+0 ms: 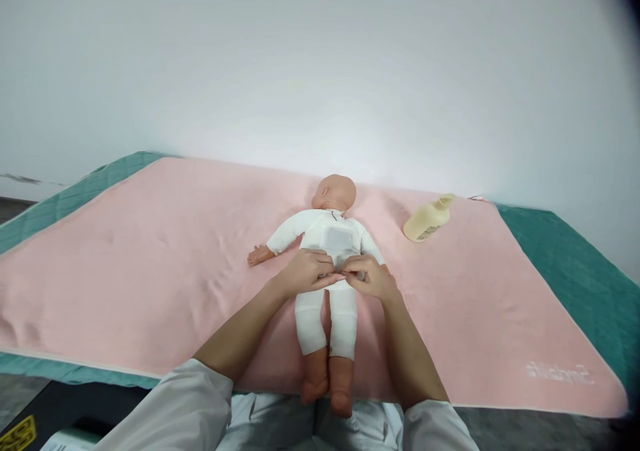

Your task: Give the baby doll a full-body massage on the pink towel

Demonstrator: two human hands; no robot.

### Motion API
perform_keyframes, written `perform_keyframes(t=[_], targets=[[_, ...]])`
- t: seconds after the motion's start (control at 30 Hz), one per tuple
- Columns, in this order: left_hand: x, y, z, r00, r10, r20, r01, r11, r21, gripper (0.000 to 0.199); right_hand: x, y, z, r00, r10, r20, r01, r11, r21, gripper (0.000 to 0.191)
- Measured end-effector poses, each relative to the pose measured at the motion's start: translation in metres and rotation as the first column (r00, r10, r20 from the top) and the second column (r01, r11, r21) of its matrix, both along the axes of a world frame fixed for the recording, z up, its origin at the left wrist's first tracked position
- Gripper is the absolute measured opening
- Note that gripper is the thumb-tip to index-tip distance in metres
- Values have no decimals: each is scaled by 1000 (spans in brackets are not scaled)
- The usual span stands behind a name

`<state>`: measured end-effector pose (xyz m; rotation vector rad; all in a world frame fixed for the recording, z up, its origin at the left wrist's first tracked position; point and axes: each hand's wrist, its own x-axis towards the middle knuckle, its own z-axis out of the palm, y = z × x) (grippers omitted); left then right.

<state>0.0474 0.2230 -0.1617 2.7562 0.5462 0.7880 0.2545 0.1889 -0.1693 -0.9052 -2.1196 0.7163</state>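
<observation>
A baby doll (333, 232) lies face down with its feet toward me. Its body is white cloth; the head, hands and feet are tan. On its back is a pale rectangular patch. My left hand (309, 271) rests on the lower back from the left, its fingers curled and pinching at the cloth. From the right, my right hand (367, 276) does the same, with a ring-like grey thing on a finger. The fingertips nearly meet over the doll's waist. Exactly what is between them is partly hidden.
A pale yellow pump bottle (427, 220) lies tilted on the pink blanket (175, 258), right of the doll. Under the blanket, a green quilted cover (575, 258) shows at both sides. A white wall (320, 71) stands behind. A black object (65, 404) is at lower left.
</observation>
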Motion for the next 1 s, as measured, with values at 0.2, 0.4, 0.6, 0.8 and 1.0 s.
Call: perform_keyframes(t=[0.2,0.4,0.6,0.8,1.0], targets=[[-3,6,-7,977,62,203,-74,996,52,39,-2,0,-1,989,-32,-146,41,997,63,25],[-1,8,-7,974,112,195,-114,993,0,38,-4,2,-3,995,-69,-74,77,991,109,22],[3,7,-7,980,179,83,-166,976,-144,48,-5,4,-5,993,-107,49,101,988,116,23],[3,7,-7,970,193,149,-168,972,-166,49,-6,4,-7,996,-70,-61,77,989,126,20],[0,9,-8,912,265,313,-224,961,-160,41,-6,4,-9,974,-188,-128,210,960,183,22]])
